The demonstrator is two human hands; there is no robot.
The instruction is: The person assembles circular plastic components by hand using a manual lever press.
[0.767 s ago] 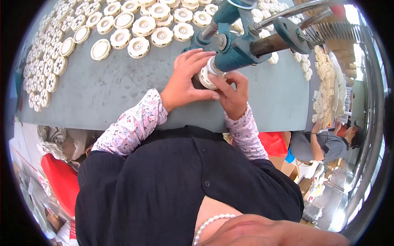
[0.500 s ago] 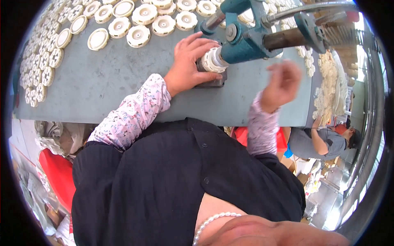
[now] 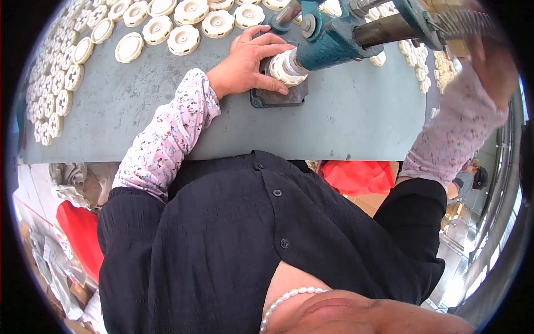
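Note:
My left hand (image 3: 245, 64) rests on the grey table (image 3: 345, 117) with its fingers wrapped around a cream round plastic cap (image 3: 282, 70). The cap sits on a dark base plate (image 3: 278, 99) right under the ram of a blue hand press (image 3: 334, 43). My right hand (image 3: 494, 62) is raised at the far right, beside the press's toothed bar and lever (image 3: 461, 22). It is blurred, so its grip is unclear.
Many cream caps lie in rows at the table's back (image 3: 183, 33), along its left side (image 3: 55, 94) and on its right (image 3: 423, 72). A red bag (image 3: 356, 175) sits below the table edge. Another person (image 3: 470, 178) is at the lower right.
My right hand left the cap at the press and swung up and out to the right toward the lever. My left hand stayed on the cap.

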